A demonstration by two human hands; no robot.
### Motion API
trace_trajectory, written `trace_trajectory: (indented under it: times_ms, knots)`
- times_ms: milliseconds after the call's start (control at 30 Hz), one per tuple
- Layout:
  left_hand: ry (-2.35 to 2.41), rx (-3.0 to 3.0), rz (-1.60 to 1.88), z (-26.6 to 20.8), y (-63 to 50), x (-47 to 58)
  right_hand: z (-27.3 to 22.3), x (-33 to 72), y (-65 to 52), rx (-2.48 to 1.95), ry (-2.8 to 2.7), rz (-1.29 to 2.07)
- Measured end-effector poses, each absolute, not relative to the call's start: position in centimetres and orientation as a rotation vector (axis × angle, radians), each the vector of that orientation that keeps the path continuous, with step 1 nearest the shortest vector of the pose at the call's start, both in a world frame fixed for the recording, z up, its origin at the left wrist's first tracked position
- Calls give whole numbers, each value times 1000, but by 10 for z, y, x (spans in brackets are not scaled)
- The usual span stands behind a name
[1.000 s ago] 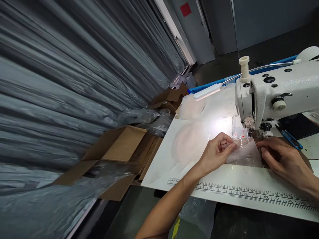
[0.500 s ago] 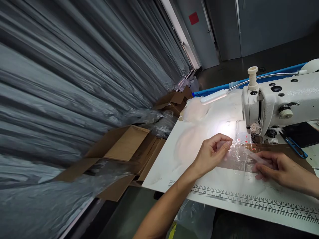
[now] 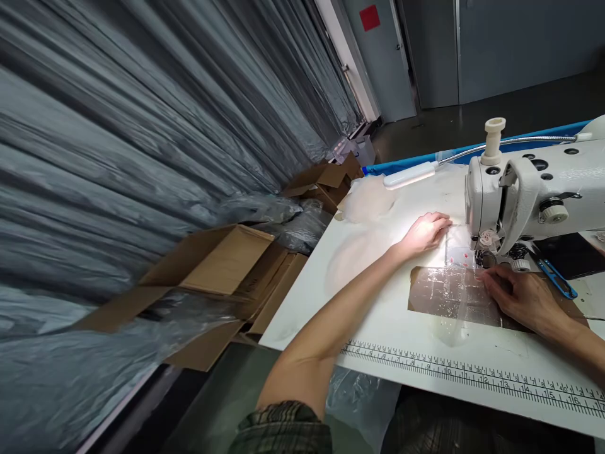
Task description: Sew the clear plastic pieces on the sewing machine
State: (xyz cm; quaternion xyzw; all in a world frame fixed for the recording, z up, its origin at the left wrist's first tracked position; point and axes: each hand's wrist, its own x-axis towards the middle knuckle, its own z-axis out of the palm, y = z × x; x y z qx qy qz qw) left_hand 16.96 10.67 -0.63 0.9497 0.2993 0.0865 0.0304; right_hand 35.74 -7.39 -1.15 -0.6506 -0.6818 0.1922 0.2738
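A piece of thin, see-through white fabric with small red marks [image 3: 457, 249] runs under the needle area of a white sewing machine [image 3: 534, 183]. My left hand [image 3: 428, 232] is left of the machine head, fingers closed at the fabric's far corner. My right hand [image 3: 517, 295] is just in front of the presser foot, thumb and forefinger pinched together on the fabric's near part. Their fingertips partly hide the edges they hold. A brown plate [image 3: 425, 295] covered with clear tape lies under the near part of the fabric.
Blue thread snips [image 3: 558, 279] and a dark flat device [image 3: 574, 255] lie right of the needle. A lamp [image 3: 410, 175] on a bendable neck reaches over pale sheer pieces [image 3: 368, 200]. A printed ruler [image 3: 454, 372] edges the table. Open cardboard boxes [image 3: 227, 261] stand left.
My left hand has moved away from me to the fabric's far side. My right hand has moved forward to the presser foot. The fabric, held up between both hands before, now lies flatter.
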Motion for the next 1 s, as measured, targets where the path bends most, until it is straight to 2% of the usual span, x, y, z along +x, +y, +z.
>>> trace_trajectory:
  times_ms: [100,300,400,500,733,867,1000]
  knots:
    - [848,3009,273,-4,108,177,-12,358,-74,-1738,-1823,512]
    - [809,3026,669,8,64,164,-1,361,-78,-1593,-1887,656]
    - [446,2992,845,2,31,158,1,362,-81,-1631,-2012,452]
    - [190,3017,665,-8,7,161,-2,363,-83,-1667,-2078,227]
    - [393,3101,431,-11,11,162,-16,364,-85,-1585,-2118,93]
    - [405,3059,560,-9,19,153,-14,361,-85,-1632,-2048,109]
    - [479,3031,854,-5,21,152,-10,357,-86,-1627,-1971,214]
